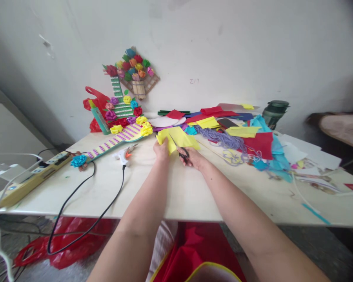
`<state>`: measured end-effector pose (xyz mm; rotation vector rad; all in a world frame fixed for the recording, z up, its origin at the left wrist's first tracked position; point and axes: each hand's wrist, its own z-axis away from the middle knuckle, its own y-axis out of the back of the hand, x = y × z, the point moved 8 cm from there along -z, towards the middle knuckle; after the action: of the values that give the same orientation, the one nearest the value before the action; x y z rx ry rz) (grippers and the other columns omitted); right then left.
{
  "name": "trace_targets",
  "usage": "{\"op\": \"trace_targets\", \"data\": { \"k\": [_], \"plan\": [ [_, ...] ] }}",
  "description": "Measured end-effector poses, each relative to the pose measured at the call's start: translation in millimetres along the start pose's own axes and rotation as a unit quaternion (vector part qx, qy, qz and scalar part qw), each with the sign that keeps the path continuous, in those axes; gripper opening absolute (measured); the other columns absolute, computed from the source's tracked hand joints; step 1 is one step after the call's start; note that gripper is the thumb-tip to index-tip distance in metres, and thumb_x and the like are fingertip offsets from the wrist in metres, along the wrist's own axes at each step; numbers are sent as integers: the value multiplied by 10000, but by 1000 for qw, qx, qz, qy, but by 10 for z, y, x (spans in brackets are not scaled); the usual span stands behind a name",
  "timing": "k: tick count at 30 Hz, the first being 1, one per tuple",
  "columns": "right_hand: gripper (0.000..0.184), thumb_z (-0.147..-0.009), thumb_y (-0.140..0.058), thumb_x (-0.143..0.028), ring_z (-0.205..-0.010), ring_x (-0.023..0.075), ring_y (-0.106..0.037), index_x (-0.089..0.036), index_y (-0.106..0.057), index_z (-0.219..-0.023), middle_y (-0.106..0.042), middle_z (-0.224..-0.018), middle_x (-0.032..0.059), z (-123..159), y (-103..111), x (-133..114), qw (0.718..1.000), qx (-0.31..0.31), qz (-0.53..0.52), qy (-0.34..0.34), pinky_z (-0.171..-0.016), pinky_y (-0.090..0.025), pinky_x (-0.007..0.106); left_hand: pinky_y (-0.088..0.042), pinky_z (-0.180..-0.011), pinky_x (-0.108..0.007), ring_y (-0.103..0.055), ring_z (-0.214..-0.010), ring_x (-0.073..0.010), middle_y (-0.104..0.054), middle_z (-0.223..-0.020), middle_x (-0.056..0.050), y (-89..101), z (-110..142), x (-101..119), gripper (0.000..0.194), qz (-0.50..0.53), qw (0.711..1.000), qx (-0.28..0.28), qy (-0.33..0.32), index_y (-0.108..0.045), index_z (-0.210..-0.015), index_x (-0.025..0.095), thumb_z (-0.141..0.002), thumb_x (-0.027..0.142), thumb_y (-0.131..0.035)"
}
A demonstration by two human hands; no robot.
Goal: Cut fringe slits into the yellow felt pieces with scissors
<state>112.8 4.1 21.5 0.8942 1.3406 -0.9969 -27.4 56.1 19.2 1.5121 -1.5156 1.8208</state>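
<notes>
A sheet of yellow crepe paper is held over the table by my left hand, whose fingers are closed on its left edge. My right hand grips a pair of scissors with black handles. The scissors' blades point up and left, against the yellow paper; whether they have cut into it is hard to make out. Left of my left hand, a white glue gun lies on the table. Beyond it is a guitar-shaped craft with purple and yellow stripes and paper flowers.
A yellow power strip and the glue gun's black cord occupy the left side. Purple yarn, red paper and blue crepe paper lie to the right. A dark green bottle stands at the back right.
</notes>
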Motion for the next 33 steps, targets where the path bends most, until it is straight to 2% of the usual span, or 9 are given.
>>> {"op": "trace_targets", "data": {
  "k": [14, 21, 33],
  "plan": [
    [384, -681, -617, -513, -299, 30, -404, -160, -463, -673, -491, -449, -57, -24, 18, 38, 1000, 4, -8, 7, -243, -180, 143, -478, -628, -274, -607, -650, -159, -646, -766, -72, 26, -46, -35, 187, -23, 1000, 6, 4, -597, -760, 130, -608, 229, -644],
    [331, -682, -638, -448, -296, 24, -397, -168, -460, -697, -490, -449, -71, -23, 20, 38, 1000, 14, -5, 7, -249, -165, 139, -474, -620, -285, -604, -643, -167, -643, -762, -84, 36, -26, -11, 192, -11, 1000, 15, 2, -597, -753, 118, -598, 220, -649],
    [238, -740, -605, -358, -293, 21, -392, -163, -469, -720, -484, -447, -75, -35, 42, 77, 999, 41, 11, -14, -259, -161, 137, -477, -637, -279, -611, -656, -161, -642, -768, -84, 57, -24, -53, 167, 9, 999, 28, 40, -585, -755, 126, -616, 195, -646]
  ]
}}
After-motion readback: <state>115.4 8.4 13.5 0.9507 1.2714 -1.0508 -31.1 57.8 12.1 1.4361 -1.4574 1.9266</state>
